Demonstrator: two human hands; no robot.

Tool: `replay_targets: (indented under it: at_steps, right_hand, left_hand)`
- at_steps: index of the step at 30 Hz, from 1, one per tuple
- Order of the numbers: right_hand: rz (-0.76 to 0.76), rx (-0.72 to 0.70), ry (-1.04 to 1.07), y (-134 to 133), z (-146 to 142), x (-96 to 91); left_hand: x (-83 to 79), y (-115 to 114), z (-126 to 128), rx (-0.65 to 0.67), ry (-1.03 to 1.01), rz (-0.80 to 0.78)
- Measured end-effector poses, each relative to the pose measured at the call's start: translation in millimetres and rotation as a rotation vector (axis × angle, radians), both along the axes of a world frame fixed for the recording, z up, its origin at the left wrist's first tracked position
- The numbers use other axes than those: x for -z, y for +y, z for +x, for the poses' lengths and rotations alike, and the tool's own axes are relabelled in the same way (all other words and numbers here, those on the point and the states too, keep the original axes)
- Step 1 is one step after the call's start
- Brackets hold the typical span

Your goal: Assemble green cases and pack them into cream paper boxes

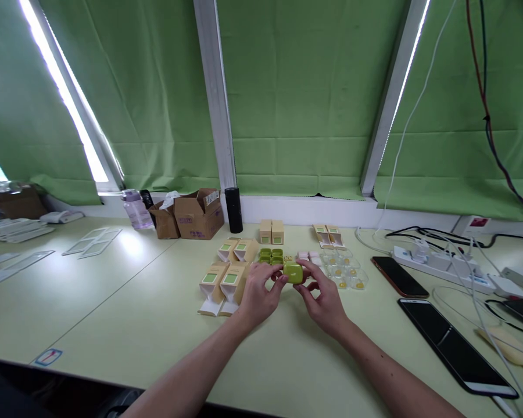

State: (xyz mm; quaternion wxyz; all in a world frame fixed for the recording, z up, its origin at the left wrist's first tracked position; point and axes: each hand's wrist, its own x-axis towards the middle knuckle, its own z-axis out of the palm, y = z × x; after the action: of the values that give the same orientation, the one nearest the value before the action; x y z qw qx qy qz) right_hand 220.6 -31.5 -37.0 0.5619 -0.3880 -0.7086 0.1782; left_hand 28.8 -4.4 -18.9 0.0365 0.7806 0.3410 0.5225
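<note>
A small glossy green rounded case is held up over the table between both hands. Thumb and fingers of my left hand pinch its left side, while my right hand grips the right side. Just behind sit several green open square containers, small yellowish pieces and pale pink pieces, partly hidden by my fingers. Left of my left hand stand open beige cartons with green labels. Clear plastic trays with yellow bits lie right of the pink pieces.
Two closed beige cartons and two flatter ones stand farther back. A black bottle, brown boxes and a purple bottle line the wall. Two phones and a power strip with cables lie right.
</note>
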Motion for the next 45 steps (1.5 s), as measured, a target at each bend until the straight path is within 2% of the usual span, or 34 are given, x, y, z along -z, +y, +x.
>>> replay_targets:
  at_steps: [10,22,37,45]
  right_hand:
    - [-0.137,-0.071,0.13,-0.1,-1.4,-1.7]
    - [-0.227,-0.326,0.41,8.3,-0.1,3.3]
    - [-0.348,-0.394,0.524,4.4,-1.0,-1.3]
    - [-0.394,-0.338,0.482,6.7,-4.6,2.5]
  left_hand:
    - [-2.6,-3.9,0.6,0.003,0.035,-0.021]
    - [0.7,-1.1,2.5,0.064,0.015,-0.041]
    - [1.1,-4.7,0.4,0.029,0.064,0.072]
    - [1.5,-4.9,0.7,0.074,0.123,0.128]
